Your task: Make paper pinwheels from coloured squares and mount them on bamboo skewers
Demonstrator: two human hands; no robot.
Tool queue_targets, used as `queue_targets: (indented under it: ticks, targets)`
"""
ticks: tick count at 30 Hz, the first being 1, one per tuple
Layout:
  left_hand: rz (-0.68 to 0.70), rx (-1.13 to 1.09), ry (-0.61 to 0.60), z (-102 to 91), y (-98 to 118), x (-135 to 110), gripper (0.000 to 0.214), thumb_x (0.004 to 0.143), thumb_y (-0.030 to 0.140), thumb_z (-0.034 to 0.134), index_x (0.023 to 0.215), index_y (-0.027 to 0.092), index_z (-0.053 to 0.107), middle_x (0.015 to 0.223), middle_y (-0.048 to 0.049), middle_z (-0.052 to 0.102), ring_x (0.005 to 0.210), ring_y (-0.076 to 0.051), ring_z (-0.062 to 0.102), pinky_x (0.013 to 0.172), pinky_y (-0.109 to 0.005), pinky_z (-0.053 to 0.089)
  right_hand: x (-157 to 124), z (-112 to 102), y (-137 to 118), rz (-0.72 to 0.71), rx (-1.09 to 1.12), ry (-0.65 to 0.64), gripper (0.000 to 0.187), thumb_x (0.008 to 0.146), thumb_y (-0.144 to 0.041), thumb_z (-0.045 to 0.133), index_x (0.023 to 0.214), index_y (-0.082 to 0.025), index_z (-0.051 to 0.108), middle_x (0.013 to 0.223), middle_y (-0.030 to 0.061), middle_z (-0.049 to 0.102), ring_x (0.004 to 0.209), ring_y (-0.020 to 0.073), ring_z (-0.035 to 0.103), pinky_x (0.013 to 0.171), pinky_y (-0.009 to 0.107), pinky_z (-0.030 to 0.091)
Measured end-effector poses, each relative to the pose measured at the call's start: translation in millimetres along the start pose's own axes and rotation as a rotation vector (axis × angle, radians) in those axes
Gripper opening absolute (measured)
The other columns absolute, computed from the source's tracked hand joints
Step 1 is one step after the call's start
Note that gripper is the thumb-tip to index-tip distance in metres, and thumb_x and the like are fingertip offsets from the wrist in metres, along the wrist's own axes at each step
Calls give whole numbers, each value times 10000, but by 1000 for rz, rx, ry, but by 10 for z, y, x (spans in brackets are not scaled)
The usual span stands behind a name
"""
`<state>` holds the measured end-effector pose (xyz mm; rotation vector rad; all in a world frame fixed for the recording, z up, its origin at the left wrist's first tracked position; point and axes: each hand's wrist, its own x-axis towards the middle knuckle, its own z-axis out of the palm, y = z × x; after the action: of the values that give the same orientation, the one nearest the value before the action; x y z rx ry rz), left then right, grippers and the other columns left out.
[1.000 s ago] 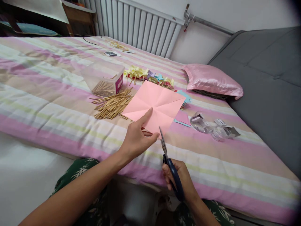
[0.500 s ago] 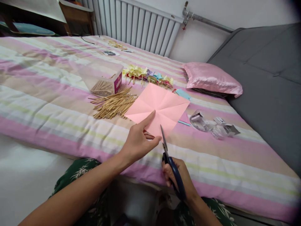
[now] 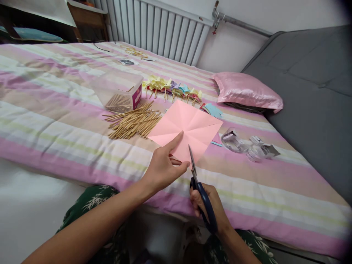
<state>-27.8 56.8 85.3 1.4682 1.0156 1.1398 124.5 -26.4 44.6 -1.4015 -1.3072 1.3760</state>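
The left hand (image 3: 162,170) pinches the near corner of the pink paper (image 3: 189,126) just above the bed (image 3: 82,146), while the right hand (image 3: 210,209), grip closed round the scissors (image 3: 200,192), aims their blades straight away into that corner, touching it beside the left thumb.

Bare forearms, dark green leaf-print garment (image 3: 90,205)

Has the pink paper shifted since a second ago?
Yes, slightly: the pink paper has slid rightward and nearer, uncovering more of the wooden sticks.
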Motion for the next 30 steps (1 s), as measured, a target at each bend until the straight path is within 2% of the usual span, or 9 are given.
queue_targets:
  ticks: [7,13,16,20,22,25,27,30]
  targets:
    - [-9,19,-16,-9,19,-9,803,649,162,686,1384,241,373,1265,-128,569,650,-161,692,593,-227,564,-12,22,-52,106,-11,20,487,742,-602,567,543,-186,411,402,-50,417,317,66,394,327,182,250]
    - [14,39,-10,-22,-8,15,789,648,169,692,1375,239,392,1237,-124,592,625,-140,680,566,-204,548,-2,2,-38,109,-45,36,482,733,-595,582,539,-189,408,405,-50,417,311,66,387,319,186,241]
    - [25,46,33,-62,-32,62,789,648,178,695,1375,228,391,1244,-122,587,592,-119,662,533,-193,534,4,-23,-8,61,-38,10,476,720,-611,584,569,-188,428,434,-50,410,345,74,386,341,198,253]
    - [41,6,112,-107,-77,116,796,670,186,679,1394,221,351,1280,-112,558,615,-119,664,567,-207,544,17,-51,4,-131,50,-43,505,721,-670,531,615,-181,462,513,-34,413,440,92,393,425,228,294]
    - [55,-14,113,-83,-95,104,801,686,202,673,1407,221,323,1279,-112,559,633,-127,666,607,-230,553,34,-60,5,-219,155,9,476,737,-654,529,689,-182,489,549,-32,422,478,99,391,456,236,302]
    - [49,-36,20,22,-97,18,819,726,230,649,1436,207,242,1207,-109,609,681,-152,670,663,-265,556,78,-72,3,-301,308,186,345,750,-518,617,801,-201,491,677,-18,493,524,93,409,498,234,333]
    - [54,-36,-72,109,-77,-70,836,738,241,637,1448,200,196,1197,-102,611,764,-179,671,722,-294,550,110,-80,-6,-320,364,308,296,737,-423,667,814,-211,476,768,-11,517,562,90,442,547,239,371]
    - [89,26,-189,214,-35,-204,913,702,261,677,1454,182,164,1213,-116,596,942,-246,635,812,-344,521,141,-87,-29,-292,420,442,288,715,-341,698,814,-214,459,745,-30,484,581,94,477,577,246,399]
